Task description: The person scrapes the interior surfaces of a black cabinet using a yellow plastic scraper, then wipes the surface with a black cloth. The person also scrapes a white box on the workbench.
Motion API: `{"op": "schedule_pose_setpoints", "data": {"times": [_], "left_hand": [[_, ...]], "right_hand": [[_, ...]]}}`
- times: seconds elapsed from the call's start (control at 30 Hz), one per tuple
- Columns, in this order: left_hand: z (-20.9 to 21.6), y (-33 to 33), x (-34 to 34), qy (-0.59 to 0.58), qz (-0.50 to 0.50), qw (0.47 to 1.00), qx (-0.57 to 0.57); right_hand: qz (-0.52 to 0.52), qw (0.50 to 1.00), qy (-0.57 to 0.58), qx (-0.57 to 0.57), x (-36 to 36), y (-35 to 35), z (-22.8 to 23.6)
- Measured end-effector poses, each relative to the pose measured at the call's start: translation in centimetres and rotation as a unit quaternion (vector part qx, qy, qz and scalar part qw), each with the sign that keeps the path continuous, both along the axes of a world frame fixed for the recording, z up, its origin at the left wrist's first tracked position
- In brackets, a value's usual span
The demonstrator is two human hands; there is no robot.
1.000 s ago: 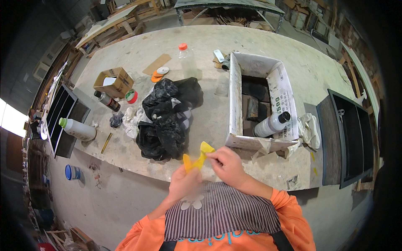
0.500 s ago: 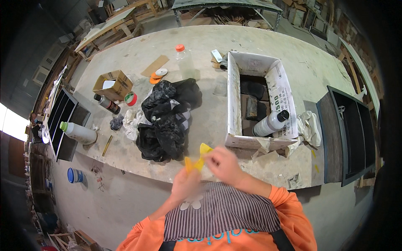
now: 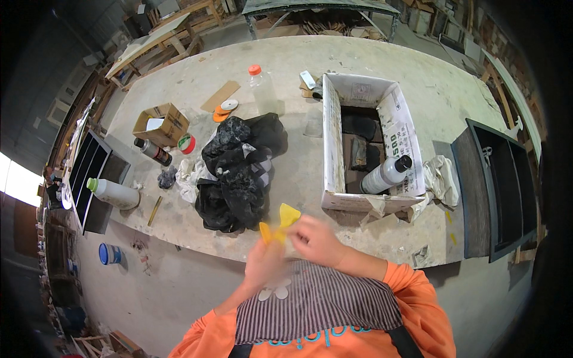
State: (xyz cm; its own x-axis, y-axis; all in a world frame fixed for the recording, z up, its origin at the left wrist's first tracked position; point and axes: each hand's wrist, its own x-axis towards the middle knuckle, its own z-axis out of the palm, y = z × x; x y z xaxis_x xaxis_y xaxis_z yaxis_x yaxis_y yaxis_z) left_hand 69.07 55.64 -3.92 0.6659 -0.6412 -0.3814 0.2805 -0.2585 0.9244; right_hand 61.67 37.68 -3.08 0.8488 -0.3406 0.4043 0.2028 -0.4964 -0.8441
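Observation:
Just past the table's near edge, my left hand (image 3: 265, 262) is closed around a small yellow scraper (image 3: 266, 232), its edge sticking up above the fingers. Beside it my right hand (image 3: 316, 240) pinches a second yellow scraper (image 3: 289, 215) with a flared, fan-shaped blade. The two scrapers meet or overlap between my hands; motion blur hides exactly where they touch. A crumpled black cloth (image 3: 236, 173) lies on the table beyond my left hand.
To the right stands a white carton (image 3: 364, 203) holding a bottle (image 3: 387, 175) and dark blocks. White rags (image 3: 440, 179) lie beside a dark shelf unit (image 3: 498, 185). Bottles, a small cardboard box (image 3: 161, 121) and a tape roll (image 3: 186, 143) occupy the left. A bucket (image 3: 110, 253) sits on the floor.
The right scraper's blade has turned to show more of its flat face and shifted slightly left and down. Both hands stay close together; the objects on the table have not moved.

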Motion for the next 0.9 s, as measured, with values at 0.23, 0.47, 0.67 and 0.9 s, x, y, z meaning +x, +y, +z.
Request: {"op": "schedule_pose_setpoints", "data": {"times": [0.23, 0.47, 0.67, 0.9], "left_hand": [[-0.6, 0.3, 0.2, -0.093, -0.046, 0.994, -0.037], [-0.6, 0.1, 0.2, -0.053, -0.031, 0.997, -0.042], [-0.3, 0.5, 0.6, 0.041, -0.009, 0.998, -0.049], [-0.3, 0.6, 1.0, -0.002, -0.017, 1.0, -0.006]], "right_hand": [[0.008, 1.0, 0.011, 0.007, 0.1, 0.2, 0.0], [-0.021, 0.999, 0.029, -0.002, 0.2, -0.1, -0.6], [-0.032, 0.996, 0.049, 0.065, 0.4, 0.0, -1.4], [0.035, 0.997, 0.026, 0.061, 0.4, 0.3, -0.9]]}}
